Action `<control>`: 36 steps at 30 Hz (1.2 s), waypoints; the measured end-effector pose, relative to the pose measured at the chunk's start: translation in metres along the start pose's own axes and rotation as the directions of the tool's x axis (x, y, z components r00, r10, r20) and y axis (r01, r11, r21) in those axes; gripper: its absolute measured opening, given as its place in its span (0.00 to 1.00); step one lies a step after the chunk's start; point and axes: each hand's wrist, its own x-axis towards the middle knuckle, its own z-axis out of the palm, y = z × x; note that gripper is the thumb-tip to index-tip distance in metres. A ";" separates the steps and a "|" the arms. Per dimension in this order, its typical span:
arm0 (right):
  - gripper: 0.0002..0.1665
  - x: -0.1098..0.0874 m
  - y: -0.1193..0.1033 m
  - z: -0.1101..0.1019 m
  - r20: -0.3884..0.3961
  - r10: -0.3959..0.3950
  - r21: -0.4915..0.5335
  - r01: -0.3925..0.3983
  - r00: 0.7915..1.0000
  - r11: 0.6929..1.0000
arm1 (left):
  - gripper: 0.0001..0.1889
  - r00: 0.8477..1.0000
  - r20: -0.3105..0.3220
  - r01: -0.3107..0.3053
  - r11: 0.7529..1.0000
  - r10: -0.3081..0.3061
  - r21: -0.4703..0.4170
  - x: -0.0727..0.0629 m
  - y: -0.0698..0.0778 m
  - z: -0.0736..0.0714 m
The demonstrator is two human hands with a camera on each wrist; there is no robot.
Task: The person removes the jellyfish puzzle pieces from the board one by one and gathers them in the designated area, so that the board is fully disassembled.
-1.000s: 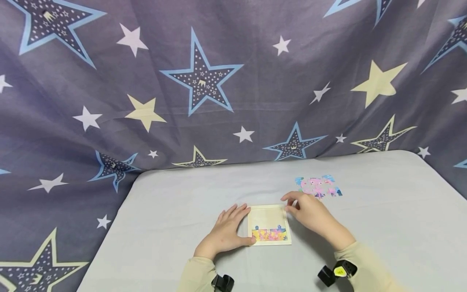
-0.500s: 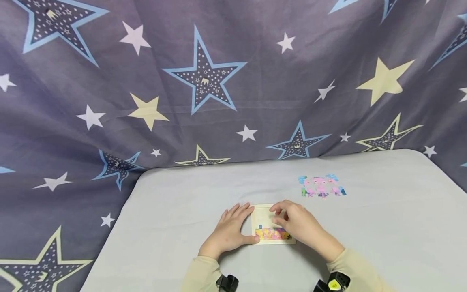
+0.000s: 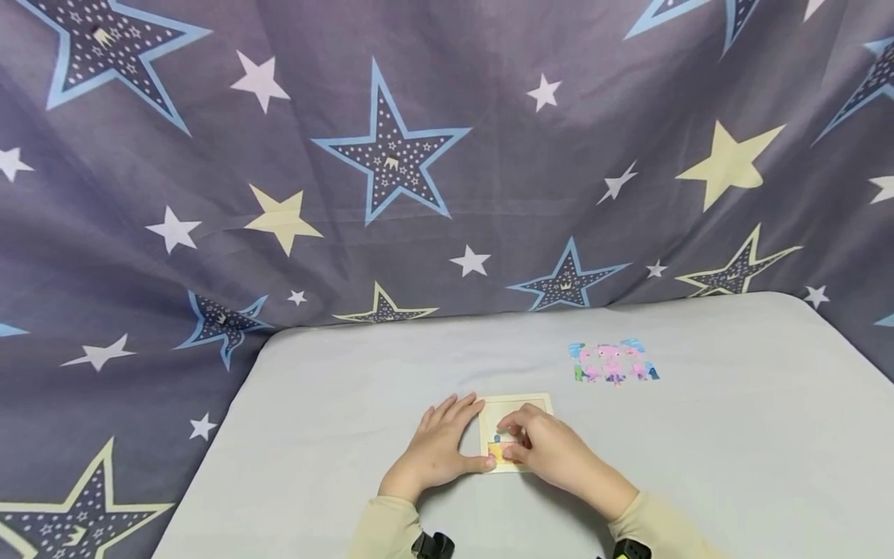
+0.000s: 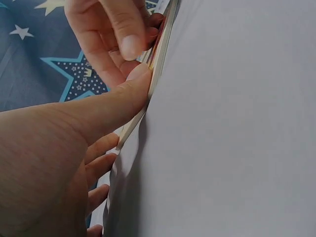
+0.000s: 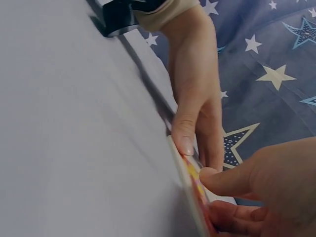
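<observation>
A small square puzzle tray (image 3: 520,399) with a pale wooden rim lies on the table. Yellow and pink jigsaw pieces (image 3: 494,449) fill its near part, with a blue knob on top of the row. My left hand (image 3: 440,450) steadies the tray: straight fingers rest along the left rim and the thumb presses on the near left corner. Over the pieces, my right hand (image 3: 559,452) has bent fingers and its thumb low against the tray. The right wrist view shows thumb and fingers (image 5: 229,182) at the colored pieces; whether they pinch one is hidden.
Loose pink and blue jigsaw pieces (image 3: 613,362) lie laid out as a picture, farther back and right of the tray. A white cloth covers the table (image 3: 335,388). Behind it hangs a dark curtain (image 3: 489,155) with stars.
My right hand has moved left and nearer, from the tray's far right corner to over the filled row. My left hand keeps its place on the tray.
</observation>
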 end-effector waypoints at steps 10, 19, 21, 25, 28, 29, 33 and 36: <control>0.18 -0.003 -0.005 0.008 -0.029 -0.008 -0.108 0.005 1.000 0.994 | 0.47 1.000 -0.006 -0.020 1.000 0.020 0.005 0.000 -0.002 0.001; 0.13 -0.003 -0.001 0.007 -0.054 -0.041 -0.111 0.035 0.998 0.993 | 0.50 1.000 0.000 -0.026 1.000 0.026 -0.016 0.000 -0.002 0.001; 0.13 -0.002 -0.001 0.007 -0.066 -0.048 -0.113 0.040 0.997 0.993 | 0.50 1.000 -0.001 -0.025 1.000 0.025 -0.009 0.000 -0.001 0.001; 0.12 -0.001 0.001 0.007 -0.081 -0.046 -0.116 0.037 0.996 0.993 | 0.50 1.000 -0.002 -0.026 1.000 0.026 -0.016 0.000 0.000 -0.001; 0.12 0.000 0.002 0.008 -0.084 -0.042 -0.112 0.032 0.996 0.993 | 0.50 1.000 -0.004 -0.024 0.999 0.024 -0.024 0.001 0.000 -0.001; 0.12 0.000 0.002 0.008 -0.085 -0.041 -0.109 0.032 0.995 0.994 | 0.49 1.000 -0.002 -0.021 1.000 0.021 -0.024 0.001 0.000 -0.001; 0.12 -0.001 0.002 0.008 -0.083 -0.039 -0.094 0.031 0.996 0.995 | 0.50 1.000 0.004 -0.003 1.000 0.003 -0.023 0.001 0.000 0.000; 0.12 -0.001 0.002 0.008 -0.084 -0.034 -0.085 0.027 0.996 0.996 | 0.50 1.000 0.007 0.008 1.000 -0.008 -0.024 0.001 0.000 0.001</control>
